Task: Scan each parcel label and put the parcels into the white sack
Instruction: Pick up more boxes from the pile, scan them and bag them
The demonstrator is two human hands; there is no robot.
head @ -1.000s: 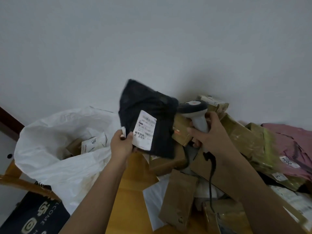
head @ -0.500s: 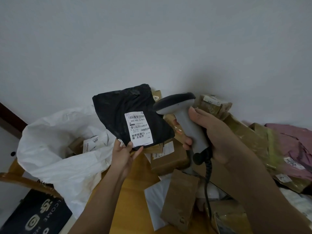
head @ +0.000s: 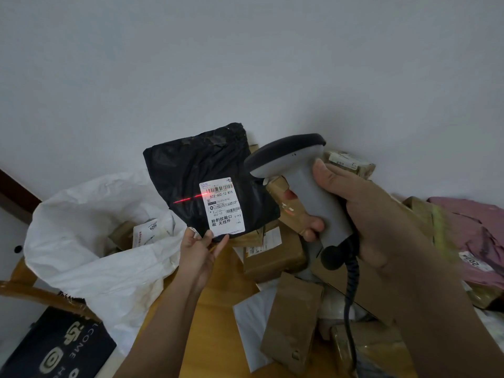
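Observation:
My left hand (head: 200,248) pinches the lower edge of a black plastic parcel (head: 191,170) and holds it up, its white label (head: 222,207) facing me. A red scan line crosses the top of the label and the black film to its left. My right hand (head: 362,214) grips the grey handle of a barcode scanner (head: 294,170), whose dark head points at the label from the right. The white sack (head: 90,266) stands open at the left, with a few parcels inside it.
A heap of brown taped parcels (head: 275,257) covers the wooden table (head: 218,323) at centre and right, with a pink bag (head: 474,236) at far right. The scanner's coiled cable (head: 350,301) hangs down over them. A dark mat (head: 54,347) lies at lower left.
My left hand has turned the black parcel so its label faces me squarely. The scanner has come closer to it and its red line now lies on the label.

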